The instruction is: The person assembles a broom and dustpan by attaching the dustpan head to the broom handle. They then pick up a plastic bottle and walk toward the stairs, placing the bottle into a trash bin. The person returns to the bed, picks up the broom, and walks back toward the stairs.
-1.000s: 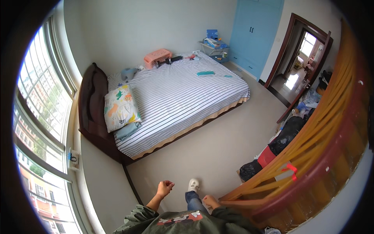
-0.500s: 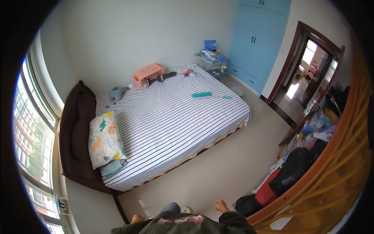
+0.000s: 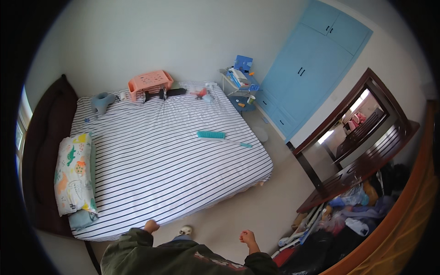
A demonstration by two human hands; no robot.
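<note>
My left hand (image 3: 151, 226) hangs over the near edge of the bed in the picture, with its fingers curled in and nothing seen in them. My right hand (image 3: 247, 237) is held out over the floor, also closed in a loose fist and empty. Ahead is a bed with a striped sheet (image 3: 151, 165). On its right part lies a bed brush (image 3: 211, 134) with teal bristles and a pale handle tipped in teal. At the head end sits a dinosaur-print pillow (image 3: 75, 174), with a folded grey-green cloth (image 3: 83, 219) beside it.
A pink plastic basket (image 3: 150, 79), a grey-blue neck pillow (image 3: 102, 102) and dark items lie along the bed's far side. Beyond stand a small blue table (image 3: 240, 82) and a blue wardrobe (image 3: 302, 68). A brown door (image 3: 366, 160) stands open; bags and clothes (image 3: 353, 215) are heaped nearby.
My view has turned rightward and come nearer the bed, so the bed and brush sit lower and further left. One shoe now shows forward between my hands. Both hands remain closed.
</note>
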